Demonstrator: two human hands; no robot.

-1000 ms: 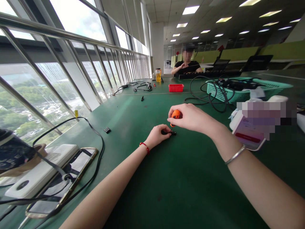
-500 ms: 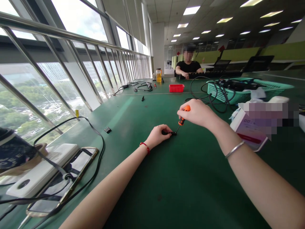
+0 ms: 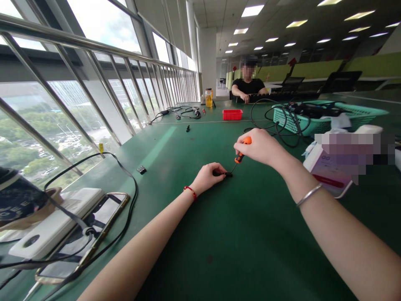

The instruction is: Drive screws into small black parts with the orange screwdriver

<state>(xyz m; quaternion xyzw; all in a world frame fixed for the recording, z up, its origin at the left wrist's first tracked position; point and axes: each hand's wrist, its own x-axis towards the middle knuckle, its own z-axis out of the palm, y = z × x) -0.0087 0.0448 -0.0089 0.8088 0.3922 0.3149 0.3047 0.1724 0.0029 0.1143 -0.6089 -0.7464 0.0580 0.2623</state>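
Note:
My left hand (image 3: 210, 177) is closed on a small black part (image 3: 228, 174), holding it down on the green table (image 3: 200, 234). Only the right end of that part shows; the fingers cover the rest, so its kind is unclear. In my right hand (image 3: 258, 146) is an orange and black screwdriver (image 3: 239, 157), gripped by its handle and slanting down to the left. The thin shaft ends at the black part, and its tip seems to touch it. Left of my hands lies a small black and silver piece (image 3: 141, 169).
At left are a phone (image 3: 84, 238), a white power bank-like block (image 3: 59, 221), a cup (image 3: 21, 196) and looping cables. A red bin (image 3: 232, 115) stands farther back. At right are a teal basket (image 3: 319, 123) with cables and a white box (image 3: 328, 171). A person (image 3: 249, 85) sits opposite.
Almost nothing differs. The screwdriver handle has dipped very slightly in my right hand's grip, and the view has shifted a little. My left hand keeps its place on the black part.

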